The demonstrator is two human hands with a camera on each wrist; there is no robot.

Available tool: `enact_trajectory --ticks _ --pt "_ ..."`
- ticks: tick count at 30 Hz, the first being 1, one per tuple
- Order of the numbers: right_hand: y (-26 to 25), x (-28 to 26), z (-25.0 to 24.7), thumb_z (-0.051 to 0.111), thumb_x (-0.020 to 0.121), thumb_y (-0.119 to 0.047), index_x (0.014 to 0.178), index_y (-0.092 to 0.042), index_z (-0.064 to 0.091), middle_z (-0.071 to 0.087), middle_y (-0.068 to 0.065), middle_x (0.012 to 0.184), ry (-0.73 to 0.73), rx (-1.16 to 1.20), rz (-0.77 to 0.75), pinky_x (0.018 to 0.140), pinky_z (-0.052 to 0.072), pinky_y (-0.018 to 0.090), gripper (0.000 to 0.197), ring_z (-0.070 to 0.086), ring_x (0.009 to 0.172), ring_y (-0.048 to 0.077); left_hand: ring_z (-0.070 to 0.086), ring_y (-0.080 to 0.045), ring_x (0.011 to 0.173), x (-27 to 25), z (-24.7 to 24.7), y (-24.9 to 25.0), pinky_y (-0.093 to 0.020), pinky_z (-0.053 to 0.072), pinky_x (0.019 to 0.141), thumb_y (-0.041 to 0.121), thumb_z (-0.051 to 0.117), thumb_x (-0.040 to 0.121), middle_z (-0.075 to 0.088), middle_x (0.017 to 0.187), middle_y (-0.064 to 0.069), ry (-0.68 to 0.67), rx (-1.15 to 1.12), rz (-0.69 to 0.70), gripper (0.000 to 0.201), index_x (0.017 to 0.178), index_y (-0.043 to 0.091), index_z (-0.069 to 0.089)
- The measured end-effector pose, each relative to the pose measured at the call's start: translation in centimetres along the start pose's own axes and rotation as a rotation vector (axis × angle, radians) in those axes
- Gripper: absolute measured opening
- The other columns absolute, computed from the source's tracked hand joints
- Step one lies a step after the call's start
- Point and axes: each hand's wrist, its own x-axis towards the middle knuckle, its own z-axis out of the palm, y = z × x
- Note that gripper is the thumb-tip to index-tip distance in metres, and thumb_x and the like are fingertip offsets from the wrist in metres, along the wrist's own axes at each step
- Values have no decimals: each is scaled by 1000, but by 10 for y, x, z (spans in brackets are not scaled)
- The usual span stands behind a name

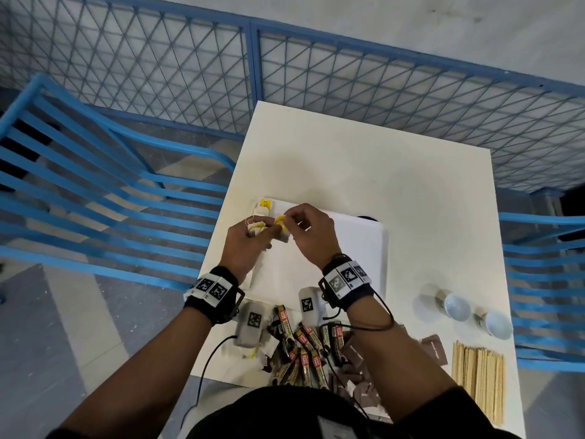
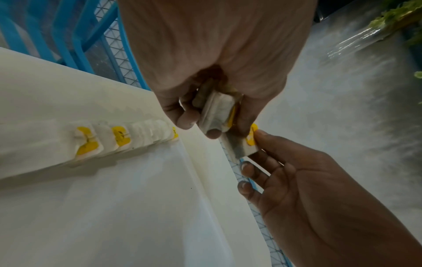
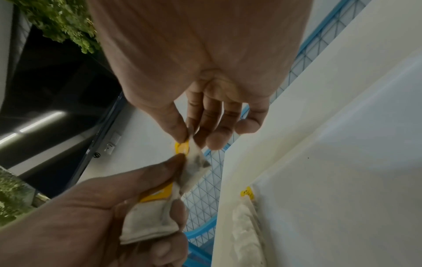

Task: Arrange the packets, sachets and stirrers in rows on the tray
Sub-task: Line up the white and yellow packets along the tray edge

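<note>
Both hands hover over the far left corner of the white tray (image 1: 364, 248). My left hand (image 1: 253, 236) grips a small bundle of white tea bags (image 2: 217, 112) with yellow tags. My right hand (image 1: 297, 220) pinches one tea bag (image 3: 194, 162) between thumb and forefinger at its yellow tag (image 3: 182, 147); the left thumb touches that bag. A short overlapping row of tea bags (image 2: 121, 139) lies along the tray's left edge. The pile of striped sachets (image 1: 304, 346), the brown packets (image 1: 437, 343) and the wooden stirrers (image 1: 478, 378) lie on the table near me.
Two small white cups (image 1: 457, 307) (image 1: 498, 324) stand on the table to the right of the tray. Blue slatted chairs (image 1: 95, 185) flank the table, and a blue mesh fence (image 1: 316, 74) runs behind it. Cables hang from my wristbands over the sachet pile.
</note>
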Motion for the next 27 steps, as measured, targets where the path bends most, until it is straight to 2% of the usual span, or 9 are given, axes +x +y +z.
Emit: enact_trajectory --ticks 4,6,10,12,15,17,19,22,27 --pt "2 3 8 67 92 -29 92 -26 66 70 -5 87 -55 -27 97 68 49 16 3 62 74 11 61 -6 57 13 -3 2 -16 44 53 11 70 93 73 68 2 35 19 -25 8 86 15 71" --pt "6 7 12 66 92 -32 93 -27 65 69 -7 87 -70 -61 112 69 49 18 5 61 73 11 57 -6 53 21 -4 -2 -16 43 51 7 69 93 69 62 6 59 33 -53 11 86 15 71" --pt "15 22 20 67 92 -29 90 -26 66 67 -10 81 -78 -96 139 68 51 22 3 57 65 4 59 -15 61 37 -13 -13 -23 42 51 16 71 92 71 81 -11 71 74 -144 7 97 14 76" --pt "23 35 23 67 91 -30 90 -27 66 66 -11 78 -53 -91 172 70 54 28 4 58 64 5 60 -18 63 44 -20 -18 -26 41 52 20 72 92 70 83 -9 99 53 -202 10 100 14 76" --pt "38 57 29 68 91 -32 90 -26 67 66 -7 77 -16 -96 223 74 55 35 5 63 70 17 60 -21 63 53 -33 -25 -28 41 51 23 72 93 70 83 -5 137 29 -259 11 96 13 75" --pt "50 70 34 68 91 -32 92 -25 67 64 -9 77 0 -118 255 74 52 30 7 61 69 14 57 -24 65 55 -43 -32 -29 40 52 21 71 94 67 83 -10 136 5 -275 10 93 11 72" --pt "61 80 40 69 92 -31 94 -22 68 63 -8 78 3 -146 278 69 44 21 9 57 68 8 54 -24 66 55 -53 -37 -28 40 52 18 70 95 63 82 -13 123 -12 -288 9 92 10 70" --pt "76 90 51 69 92 -29 97 -18 68 63 -5 76 -14 -193 326 61 36 8 12 57 73 12 53 -25 66 54 -65 -42 -28 39 50 14 67 96 63 82 -14 118 -2 -303 8 90 10 69" --pt "86 97 64 70 91 -31 95 -22 67 67 -1 82 -35 -268 379 68 39 22 10 59 78 14 58 -25 66 53 -80 -48 -31 40 53 11 66 97 66 83 -12 111 -4 -310 7 92 8 69"
